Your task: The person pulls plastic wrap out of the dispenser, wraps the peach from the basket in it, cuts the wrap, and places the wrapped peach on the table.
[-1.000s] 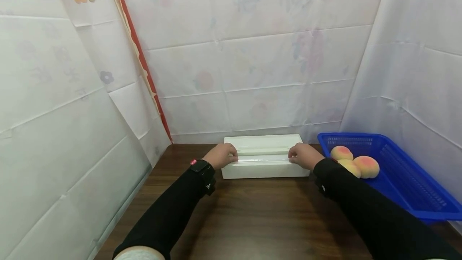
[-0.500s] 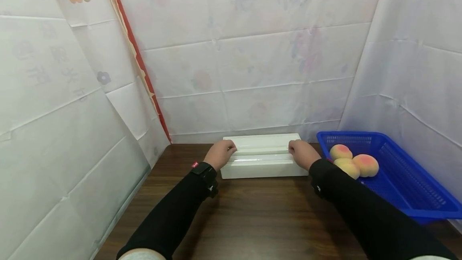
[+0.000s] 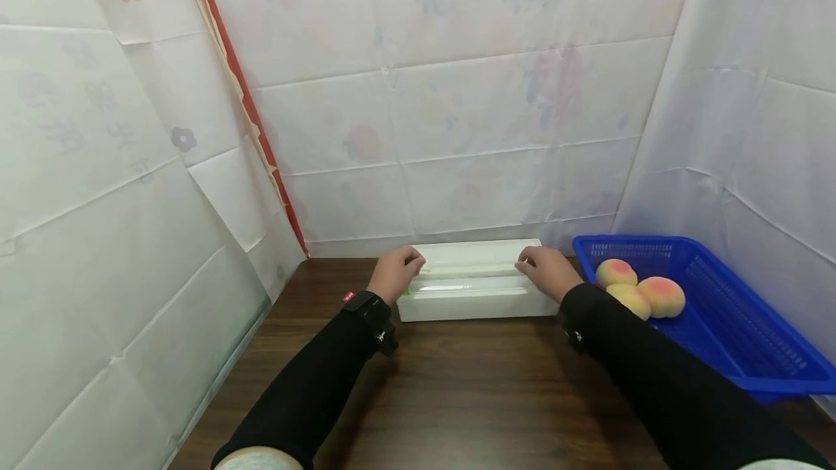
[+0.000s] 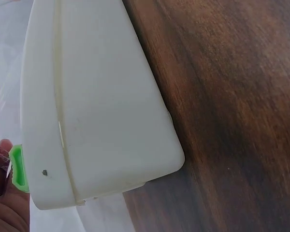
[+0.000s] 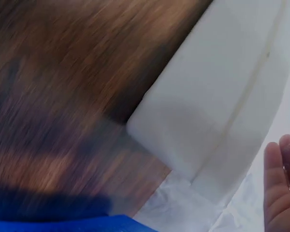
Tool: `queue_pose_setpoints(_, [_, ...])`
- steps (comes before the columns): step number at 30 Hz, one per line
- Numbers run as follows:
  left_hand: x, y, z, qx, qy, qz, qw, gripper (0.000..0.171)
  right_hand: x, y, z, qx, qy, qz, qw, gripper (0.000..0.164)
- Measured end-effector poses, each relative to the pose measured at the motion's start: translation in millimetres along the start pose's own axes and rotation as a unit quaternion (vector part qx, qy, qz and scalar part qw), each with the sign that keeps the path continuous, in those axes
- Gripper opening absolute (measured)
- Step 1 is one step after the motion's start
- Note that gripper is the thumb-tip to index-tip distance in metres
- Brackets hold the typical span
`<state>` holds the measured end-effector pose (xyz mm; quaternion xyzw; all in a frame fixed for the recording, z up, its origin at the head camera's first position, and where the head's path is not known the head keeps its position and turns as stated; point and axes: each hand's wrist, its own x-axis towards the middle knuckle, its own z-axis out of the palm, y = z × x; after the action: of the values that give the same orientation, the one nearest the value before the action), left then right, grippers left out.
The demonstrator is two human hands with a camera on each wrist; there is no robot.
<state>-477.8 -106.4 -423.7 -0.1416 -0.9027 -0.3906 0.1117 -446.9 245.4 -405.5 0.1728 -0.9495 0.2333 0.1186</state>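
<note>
A white plastic wrap dispenser (image 3: 477, 307) lies lengthwise on the table near the back wall. Clear plastic wrap (image 3: 466, 284) shines along its top, between the hands. At the left end my left hand (image 3: 396, 272) pinches the wrap's edge between thumb and fingers. Close by these fingers, a green slide cutter (image 4: 18, 168) sticks out from the dispenser's end in the left wrist view. My right hand (image 3: 547, 271) pinches the film above the right end; its fingers (image 5: 273, 166) show at the right border of the right wrist view, with shiny film at their tips.
A blue plastic basket (image 3: 771, 383) stands on the right of the brown wooden table (image 3: 477, 397), holding several peaches (image 3: 662, 297). White printed sheets (image 3: 457, 114) hang as walls behind and on both sides.
Both hands have risen slightly and moved back from the dispenser's front part over its top. More of the wrap and the green cutter at the left end now show.
</note>
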Motion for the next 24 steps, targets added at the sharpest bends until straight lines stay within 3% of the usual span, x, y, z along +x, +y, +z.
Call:
queue_pose_setpoints(5, [2.1, 3.7, -5.7, -0.002, 0.003, 0.016, 0.9999, 0.024, 3, -2, -2, -0.028, 0.030, -0.047, 0.998, 0.009])
queue_pose_setpoints(10, [-6.4, -2.3, -9.6, 0.000, -0.004, 0.018, 0.9998, 0.025, 1, -3, 6, -0.028, 0.065, -0.039, 0.997, 0.012])
queue_pose_setpoints(17, [-6.5, 0.5, -43.9, 0.018, 0.011, 0.022, 0.9995, 0.028, 22, -19, 2, -0.008, 0.086, -0.048, 0.995, 0.012])
queue_pose_setpoints(24, [-4.2, 9.8, -56.1, 0.002, 0.045, 0.015, 0.9989, 0.021, 29, -28, -14, -0.002, 0.090, -0.061, 0.994, 0.013])
